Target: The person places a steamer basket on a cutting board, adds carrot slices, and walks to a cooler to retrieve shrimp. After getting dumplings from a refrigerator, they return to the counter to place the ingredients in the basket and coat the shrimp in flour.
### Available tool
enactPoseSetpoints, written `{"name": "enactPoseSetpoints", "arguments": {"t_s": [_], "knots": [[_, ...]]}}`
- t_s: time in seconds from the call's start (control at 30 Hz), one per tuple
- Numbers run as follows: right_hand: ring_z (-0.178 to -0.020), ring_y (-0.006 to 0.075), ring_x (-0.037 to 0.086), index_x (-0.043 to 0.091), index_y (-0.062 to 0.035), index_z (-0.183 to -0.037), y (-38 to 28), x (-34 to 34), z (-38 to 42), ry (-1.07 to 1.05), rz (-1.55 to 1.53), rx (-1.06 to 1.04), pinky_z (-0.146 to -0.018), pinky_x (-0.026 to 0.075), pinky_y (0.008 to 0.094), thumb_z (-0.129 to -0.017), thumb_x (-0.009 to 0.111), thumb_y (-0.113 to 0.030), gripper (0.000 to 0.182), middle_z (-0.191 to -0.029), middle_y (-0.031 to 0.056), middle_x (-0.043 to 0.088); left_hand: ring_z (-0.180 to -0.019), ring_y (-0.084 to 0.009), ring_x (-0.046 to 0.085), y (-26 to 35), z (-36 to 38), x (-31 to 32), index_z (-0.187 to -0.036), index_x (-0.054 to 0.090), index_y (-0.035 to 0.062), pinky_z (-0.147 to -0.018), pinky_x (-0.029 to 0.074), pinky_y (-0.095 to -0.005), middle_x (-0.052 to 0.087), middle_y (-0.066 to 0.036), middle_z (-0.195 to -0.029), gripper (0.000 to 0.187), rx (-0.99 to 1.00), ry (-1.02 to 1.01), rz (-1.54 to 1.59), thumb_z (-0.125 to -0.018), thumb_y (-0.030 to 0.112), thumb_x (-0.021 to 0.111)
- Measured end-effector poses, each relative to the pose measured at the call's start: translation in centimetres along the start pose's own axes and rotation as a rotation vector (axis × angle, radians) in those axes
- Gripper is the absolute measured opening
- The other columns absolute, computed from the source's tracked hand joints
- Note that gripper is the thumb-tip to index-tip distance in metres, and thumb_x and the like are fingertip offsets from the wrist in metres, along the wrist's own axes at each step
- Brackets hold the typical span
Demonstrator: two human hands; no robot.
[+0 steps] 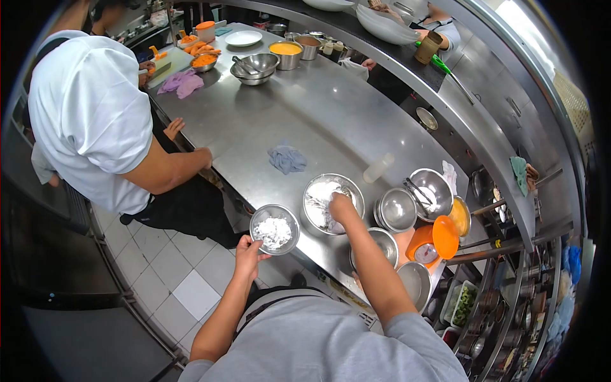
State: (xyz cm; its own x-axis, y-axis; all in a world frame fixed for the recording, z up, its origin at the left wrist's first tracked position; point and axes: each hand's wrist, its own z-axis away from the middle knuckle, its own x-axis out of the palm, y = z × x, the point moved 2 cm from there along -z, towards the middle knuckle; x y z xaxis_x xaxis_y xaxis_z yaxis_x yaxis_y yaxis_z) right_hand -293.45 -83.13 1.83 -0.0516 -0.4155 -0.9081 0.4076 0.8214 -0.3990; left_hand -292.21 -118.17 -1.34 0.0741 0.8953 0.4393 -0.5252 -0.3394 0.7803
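A small metal bowl (255, 220) with white, floury pieces is held by its rim in my left hand (249, 256), in front of the table's edge. My right hand (342, 208) reaches into a larger metal bowl (363, 207) of white powder on the steel table. Its fingers point down and are partly hidden, so what they hold, if anything, cannot be made out. Just right of that bowl stand stacked metal bowls (398, 210) and a bowl with tongs (439, 181).
A blue-grey cloth (287, 158) and a clear bottle (379, 167) lie on the steel table (242, 127). An orange scale (420, 245) is at the right. A co-worker in white (95, 114) stands at the left. A shelf (458, 121) overhangs the far side.
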Motion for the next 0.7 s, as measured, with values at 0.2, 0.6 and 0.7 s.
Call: {"name": "enactPoseSetpoints", "arguments": {"t_s": [0.2,0.6,0.7], "knots": [[-0.113,0.0437,0.064,0.067,0.0045,-0.117,0.3,-2.2,-0.8,-0.079,-0.018,-0.028,-0.101,0.050,0.0466,-0.086,0.055,-0.011,0.036,-0.117,0.0296,0.068,-0.084,-0.0202,0.068,-0.1,0.4,-0.8,-0.094,0.050,0.0113,-0.066,0.062,-0.0399,0.065,-0.008,-0.099,0.012,-0.003,0.009,-0.010,-0.095,0.003,0.059],[-0.102,0.0439,0.068,0.071,0.0013,-0.103,-1.8,-0.9,3.4,0.081,0.235,0.029,-0.090,0.056,0.0491,-0.085,0.059,-0.005,0.022,-0.109,0.0276,0.068,-0.083,-0.0199,0.068,0.5,0.0,-0.9,-0.093,0.048,0.0106,-0.065,0.061,-0.0381,0.065,-0.008,-0.098,0.015,0.005,0.000,-0.009,-0.095,0.005,0.062],[-0.101,0.0448,0.068,0.069,0.0002,-0.106,-2.4,-1.6,3.8,0.119,0.219,0.063,-0.088,0.056,0.0507,-0.087,0.056,-0.003,0.023,-0.109,0.0270,0.066,-0.083,-0.0203,0.069,0.3,-0.5,-0.8,-0.093,0.049,0.0104,-0.065,0.061,-0.0383,0.066,-0.009,-0.099,0.014,-0.005,-0.027,-0.029,-0.095,0.005,0.062]]}}
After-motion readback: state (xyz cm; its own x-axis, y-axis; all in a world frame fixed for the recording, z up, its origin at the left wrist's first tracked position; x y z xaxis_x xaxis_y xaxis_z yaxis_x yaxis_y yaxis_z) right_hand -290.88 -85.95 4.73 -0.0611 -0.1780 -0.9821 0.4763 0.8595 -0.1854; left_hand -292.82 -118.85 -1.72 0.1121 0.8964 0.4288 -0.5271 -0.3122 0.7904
